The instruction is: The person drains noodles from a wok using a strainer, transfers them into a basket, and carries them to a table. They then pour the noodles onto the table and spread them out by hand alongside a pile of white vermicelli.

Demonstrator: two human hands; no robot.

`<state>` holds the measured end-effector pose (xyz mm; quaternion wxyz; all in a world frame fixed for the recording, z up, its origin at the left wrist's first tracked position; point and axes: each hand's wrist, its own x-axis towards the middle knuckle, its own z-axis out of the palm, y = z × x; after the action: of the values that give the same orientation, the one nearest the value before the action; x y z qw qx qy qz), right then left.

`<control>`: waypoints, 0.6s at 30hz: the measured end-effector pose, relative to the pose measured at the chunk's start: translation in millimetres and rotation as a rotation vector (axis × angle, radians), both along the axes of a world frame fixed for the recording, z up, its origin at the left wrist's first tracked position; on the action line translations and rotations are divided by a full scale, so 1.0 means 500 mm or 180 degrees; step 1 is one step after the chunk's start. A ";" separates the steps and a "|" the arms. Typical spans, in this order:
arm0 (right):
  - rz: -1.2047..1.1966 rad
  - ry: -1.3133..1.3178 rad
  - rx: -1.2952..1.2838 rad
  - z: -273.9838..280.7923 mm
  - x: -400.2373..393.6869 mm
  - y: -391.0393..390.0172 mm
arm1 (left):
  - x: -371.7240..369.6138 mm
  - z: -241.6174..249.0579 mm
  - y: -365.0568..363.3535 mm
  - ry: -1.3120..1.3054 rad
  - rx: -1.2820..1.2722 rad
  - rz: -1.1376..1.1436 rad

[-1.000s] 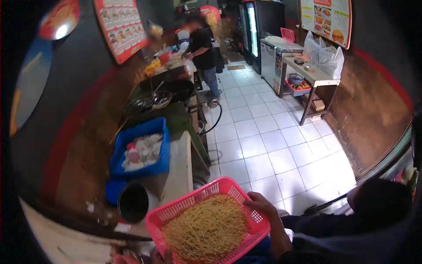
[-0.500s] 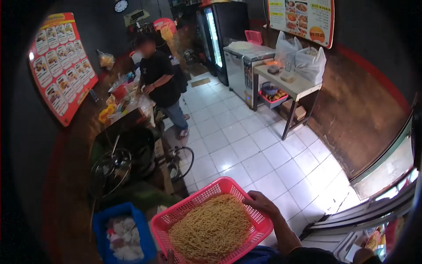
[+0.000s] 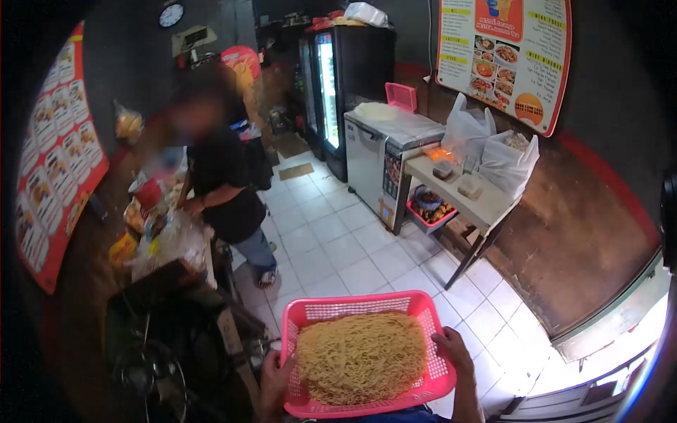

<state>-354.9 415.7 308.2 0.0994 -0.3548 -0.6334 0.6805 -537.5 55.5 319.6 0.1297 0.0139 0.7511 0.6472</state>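
Observation:
A pink perforated basket [image 3: 363,302] full of yellow noodles [image 3: 361,358] is held level at the bottom centre, close to my body. My left hand [image 3: 276,377] grips its left side, thumb on the rim and the other fingers hidden. At the right side my right hand [image 3: 455,351] is closed on the rim, with its thumb over the edge.
Another person [image 3: 218,169] stands at a cluttered counter on the left. Dark cooking gear [image 3: 169,331] is nearer. A chest freezer [image 3: 384,169] and a table [image 3: 486,204] with plastic bags line the right wall. White tiled floor [image 3: 338,254] runs between.
The view has moved forward and turned. The basket looks level now instead of slanted, and my left hand shows more. The blue tub at lower left is out of view.

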 end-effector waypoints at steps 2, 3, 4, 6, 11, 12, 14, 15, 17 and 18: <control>-0.0318 -0.0072 0.0173 0.010 -0.055 0.058 | -0.122 0.014 0.099 -0.0041 0.0349 -0.0512; -0.0380 -0.0029 0.0190 0.009 -0.083 0.086 | -0.191 0.005 0.137 -0.0038 0.0059 -0.0782; -0.0519 0.0038 0.0142 0.003 -0.112 0.116 | -0.246 0.027 0.185 0.0011 0.0079 -0.0841; -0.0686 0.0127 0.0107 -0.029 -0.173 0.191 | -0.327 0.070 0.284 -0.0524 -0.0196 -0.1093; -0.0938 0.0210 -0.0071 -0.037 -0.385 0.365 | -0.582 -0.015 0.469 -0.0124 -0.0214 -0.1155; -0.1016 0.0319 -0.0185 -0.014 -0.437 0.398 | -0.621 0.021 0.502 -0.0152 -0.0251 -0.1144; -0.1151 0.0440 -0.0306 0.011 -0.525 0.450 | -0.693 0.095 0.574 -0.0167 -0.0614 -0.1218; -0.1110 0.0506 -0.0225 0.009 -0.570 0.489 | -0.742 0.087 0.605 -0.0217 -0.0320 -0.1220; -0.1092 0.0602 -0.0116 0.009 -0.662 0.566 | -0.846 0.076 0.675 -0.0210 -0.0137 -0.1271; -0.1099 0.0562 -0.0011 0.007 -0.707 0.602 | -0.901 0.071 0.712 -0.0205 0.0013 -0.1321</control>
<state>-708.5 716.8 311.7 0.2692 -0.3972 -0.5508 0.6829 -988.1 411.6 354.8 0.2842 0.1480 0.7262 0.6083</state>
